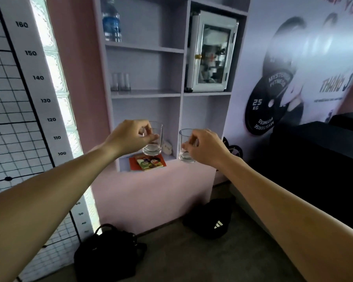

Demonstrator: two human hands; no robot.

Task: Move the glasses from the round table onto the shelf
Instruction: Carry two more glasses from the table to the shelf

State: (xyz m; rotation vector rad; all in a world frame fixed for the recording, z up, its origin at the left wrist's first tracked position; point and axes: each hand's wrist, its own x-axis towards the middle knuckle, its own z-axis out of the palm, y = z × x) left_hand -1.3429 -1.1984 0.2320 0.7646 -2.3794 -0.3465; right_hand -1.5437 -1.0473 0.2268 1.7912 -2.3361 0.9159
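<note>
**Two tumblers in the air, shelf straight ahead**

Fingers of the left hand (130, 137) are pinched on the upper wall of a clear tumbler (154, 139), thumb on the near side and fingertips on the far; the right hand (204, 146) grips a second tumbler (184, 147) the same way, near its rim. Both glasses hang upright, apart from each other, in front of the lilac shelf unit (146, 94) and touching no board. The round table is out of view.

Three more glasses (120, 82) stand in a row at the far left of the middle-left compartment, higher than the hands. That looks like the likely destination, with bare board to the right of the row.

To place them well, I would lift both tumblers above the board's front edge before moving them in, so the heavy bases clear the lip. Setting one down at a time seems safer than both together, since the compartment is narrow and the glasses could knock. Keep them vertical, land each base flat just beside the row, and let go only once it sits steady. The lower compartment holds a colourful booklet (148, 162) and a small white object; it is nearer but cluttered.
</note>
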